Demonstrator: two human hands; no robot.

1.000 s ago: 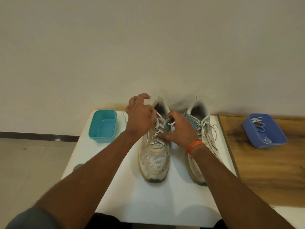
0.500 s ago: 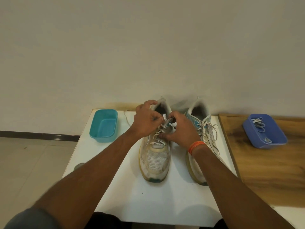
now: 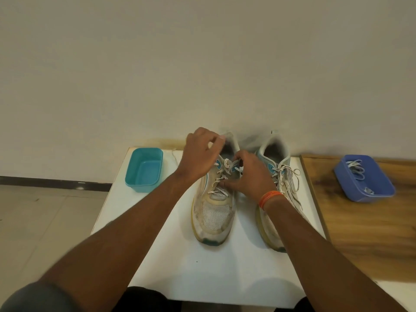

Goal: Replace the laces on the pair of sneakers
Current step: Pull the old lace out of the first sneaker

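White table (image 3: 180, 262) carried both sneakers, toes toward the person. Left hand (image 3: 199, 157) was up at the collar of the left sneaker (image 3: 213, 212), fingers curled w/ thumb meeting fingertips, a pinching grip; what it pinched was too blurred to tell, prob. the lace (image 3: 221, 176). Right hand (image 3: 252, 174) sat just right of that grip, thumb pressing the crossed lace mid-tongue, fingers curled near the top eyelets, holding the lace there. Knot or loop of lace showed btwn the two grips. Lower rows of that shoe were laced. Right sneaker (image 3: 275, 161) stood just beyond the right hand's grip, touching the wrist w/ its orange band (image 3: 269, 198), its own lace (image 3: 290, 179) loose and spilling over the side. Teal tub (image 3: 144, 170) sat well left of the left grip, on the table's far corner. Blue tub (image 3: 363, 177) w/ spare laces (image 3: 355, 168) inside lay well right of the right grip, on a wood-grain top (image 3: 364, 221).
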